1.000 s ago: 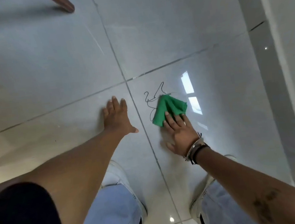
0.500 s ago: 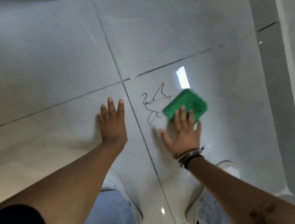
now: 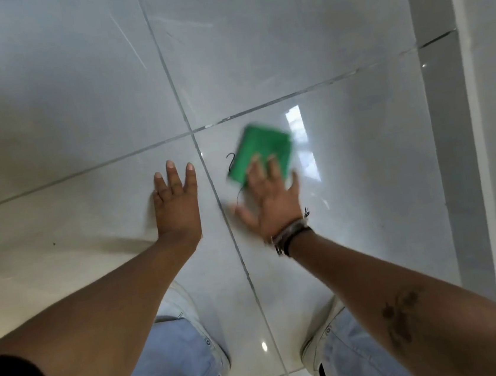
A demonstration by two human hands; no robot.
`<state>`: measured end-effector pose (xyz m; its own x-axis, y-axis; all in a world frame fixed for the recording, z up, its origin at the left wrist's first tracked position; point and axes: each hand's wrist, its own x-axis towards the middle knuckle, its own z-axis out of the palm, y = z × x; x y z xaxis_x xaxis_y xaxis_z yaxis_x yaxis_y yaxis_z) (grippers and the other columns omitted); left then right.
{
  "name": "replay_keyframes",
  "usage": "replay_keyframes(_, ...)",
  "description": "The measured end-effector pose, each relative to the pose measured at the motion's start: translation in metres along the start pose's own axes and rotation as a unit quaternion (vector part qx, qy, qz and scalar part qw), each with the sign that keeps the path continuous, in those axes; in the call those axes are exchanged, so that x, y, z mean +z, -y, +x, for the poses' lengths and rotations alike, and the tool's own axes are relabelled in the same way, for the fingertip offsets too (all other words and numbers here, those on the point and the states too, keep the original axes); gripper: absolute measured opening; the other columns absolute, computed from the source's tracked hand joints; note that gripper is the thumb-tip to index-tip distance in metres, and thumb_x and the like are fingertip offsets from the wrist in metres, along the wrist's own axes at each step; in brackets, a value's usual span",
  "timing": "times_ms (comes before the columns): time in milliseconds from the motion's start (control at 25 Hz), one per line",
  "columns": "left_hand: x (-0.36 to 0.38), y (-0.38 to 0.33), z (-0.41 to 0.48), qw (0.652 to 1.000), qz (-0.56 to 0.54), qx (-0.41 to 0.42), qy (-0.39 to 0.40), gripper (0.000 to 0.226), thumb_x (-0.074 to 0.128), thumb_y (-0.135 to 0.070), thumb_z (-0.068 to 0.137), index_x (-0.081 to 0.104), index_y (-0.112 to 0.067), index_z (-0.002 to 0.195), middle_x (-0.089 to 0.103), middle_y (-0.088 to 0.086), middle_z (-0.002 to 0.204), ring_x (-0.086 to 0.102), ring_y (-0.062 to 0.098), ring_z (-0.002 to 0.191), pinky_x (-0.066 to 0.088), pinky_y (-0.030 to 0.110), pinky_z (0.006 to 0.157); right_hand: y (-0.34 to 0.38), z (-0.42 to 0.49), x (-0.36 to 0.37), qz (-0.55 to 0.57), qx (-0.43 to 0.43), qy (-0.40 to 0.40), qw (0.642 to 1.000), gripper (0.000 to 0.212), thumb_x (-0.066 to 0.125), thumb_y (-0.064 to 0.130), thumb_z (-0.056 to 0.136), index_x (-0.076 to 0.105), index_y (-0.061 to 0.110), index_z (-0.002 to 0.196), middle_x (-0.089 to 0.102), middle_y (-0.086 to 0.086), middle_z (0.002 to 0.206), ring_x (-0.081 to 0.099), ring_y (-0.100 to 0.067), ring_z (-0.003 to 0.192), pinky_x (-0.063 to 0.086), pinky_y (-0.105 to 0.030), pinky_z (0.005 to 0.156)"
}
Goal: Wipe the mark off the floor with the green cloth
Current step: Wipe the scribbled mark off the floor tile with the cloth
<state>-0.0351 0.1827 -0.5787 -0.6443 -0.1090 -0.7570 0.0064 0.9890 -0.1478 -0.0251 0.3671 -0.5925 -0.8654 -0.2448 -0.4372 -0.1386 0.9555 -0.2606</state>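
A: Since half a second ago the folded green cloth (image 3: 262, 152) has slid left, back over the black scribbled mark (image 3: 231, 162); earlier most of the scribble lay bare beside it, now only a hook and a thin tail show at the cloth's left edge.

B: Nearest the camera?

A: Light blue trouser knees (image 3: 180, 365) and pale shoes, either side of a grout line. Then both forearms reaching forward.

B: And the hands?

A: The left hand (image 3: 177, 202) lies flat on the glossy grey tiled floor (image 3: 362, 174), fingers (image 3: 172, 174) straight and slightly spread, holding nothing, just left of the grout line. The right hand (image 3: 273, 200), dark bands at its wrist, is blurred; its fingers (image 3: 258, 168) are spread and pressed flat onto the cloth's near edge, thumb out to the left.

B: Beyond them?

A: The cloth, a bright window reflection just to its right, and then the crossing of the grout lines.

B: Which step is this?

A: Scrubbing, I'd judge, mid-stroke. Next it needs firm downward pressure while the cloth goes over the left strokes that show, then a lift to check.
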Motion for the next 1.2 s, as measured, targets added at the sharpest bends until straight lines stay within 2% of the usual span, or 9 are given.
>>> replay_keyframes(120,-0.003,0.001,-0.002,1.0,0.002,0.0,-0.004,0.129,0.084,-0.024,0.074,-0.017,-0.015,0.153,-0.015,0.023,0.162,-0.001,0.047,0.149,0.023,0.048,0.121,-0.04,-0.039,-0.005,-0.088,-0.311,0.061,0.944,0.062,0.039,0.057,0.091,0.055,0.018,0.135,0.051,-0.001,0.147,0.039,-0.029,0.14,0.011,-0.069,0.113)
replay_keyframes(200,0.0,0.0,-0.001,1.0,0.021,0.003,-0.014,0.124,0.08,-0.026,0.079,-0.018,-0.013,0.153,-0.014,0.024,0.162,0.001,0.048,0.149,0.025,0.048,0.121,-0.075,-0.022,-0.014,-0.073,-0.217,-0.016,0.973,0.061,0.026,0.054,0.096,0.061,0.018,0.131,0.056,-0.003,0.143,0.046,-0.031,0.136,0.009,-0.068,0.11)
replay_keyframes(320,0.002,0.0,0.0,1.0,0.024,0.003,-0.007,0.123,0.079,-0.026,0.08,-0.019,-0.012,0.152,-0.015,0.025,0.161,0.0,0.049,0.148,0.025,0.047,0.121,-0.065,0.038,-0.025,-0.001,0.127,-0.079,0.989,0.067,0.029,0.062,0.091,0.046,0.021,0.141,0.037,0.0,0.157,0.026,-0.027,0.146,0.007,-0.066,0.111)
replay_keyframes(400,0.001,0.002,-0.001,1.0,0.023,0.005,-0.004,0.125,0.081,-0.026,0.078,-0.018,-0.012,0.153,-0.014,0.026,0.161,0.0,0.049,0.148,0.025,0.048,0.121,-0.02,0.055,-0.025,0.044,0.158,-0.067,0.984,0.075,0.029,0.066,0.088,0.036,0.019,0.147,0.025,0.0,0.161,0.012,-0.028,0.15,0.0,-0.063,0.112)
replay_keyframes(560,0.001,0.002,-0.001,1.0,0.027,0.01,-0.004,0.131,0.084,-0.031,0.072,-0.018,-0.011,0.152,-0.014,0.027,0.161,0.001,0.05,0.147,0.023,0.05,0.121,-0.027,-0.006,-0.009,-0.069,-0.235,0.041,0.969,0.064,0.037,0.059,0.09,0.052,0.019,0.138,0.042,0.002,0.154,0.027,-0.026,0.146,0.001,-0.064,0.113)
replay_keyframes(640,0.004,0.001,0.001,0.999,0.039,0.008,-0.004,0.135,0.086,-0.033,0.07,-0.019,-0.01,0.152,-0.013,0.027,0.161,0.002,0.05,0.147,0.022,0.05,0.121,-0.072,-0.02,-0.017,-0.088,-0.306,0.028,0.948,0.057,0.041,0.054,0.089,0.059,0.022,0.132,0.052,0.003,0.146,0.04,-0.026,0.14,0.006,-0.067,0.111)
replay_keyframes(880,0.008,0.0,0.003,0.998,0.054,0.01,-0.002,0.14,0.088,-0.037,0.065,-0.019,-0.009,0.152,-0.013,0.029,0.16,0.002,0.053,0.146,0.015,0.056,0.121,-0.018,0.074,-0.031,0.046,0.107,-0.073,0.991,0.069,0.032,0.061,0.089,0.037,0.024,0.146,0.027,0.004,0.16,0.013,-0.025,0.15,-0.016,-0.055,0.109)
replay_keyframes(1080,0.005,0.004,0.004,0.999,0.033,0.019,-0.003,0.14,0.087,-0.039,0.066,-0.019,-0.012,0.152,-0.014,0.027,0.161,-0.001,0.052,0.147,0.009,0.058,0.122,-0.023,-0.005,0.003,-0.077,-0.256,0.033,0.963,0.058,0.037,0.051,0.092,0.051,0.021,0.139,0.042,0.001,0.153,0.028,-0.028,0.146,0.004,-0.066,0.114)
replay_keyframes(1200,0.005,0.004,0.004,0.998,0.061,0.021,0.004,0.145,0.086,-0.048,0.063,-0.022,-0.01,0.151,-0.014,0.029,0.16,0.0,0.053,0.147,0.005,0.061,0.121,-0.082,-0.039,-0.007,-0.107,-0.299,0.029,0.948,0.054,0.041,0.05,0.09,0.056,0.025,0.135,0.051,0.003,0.147,0.04,-0.027,0.14,0.012,-0.07,0.112)
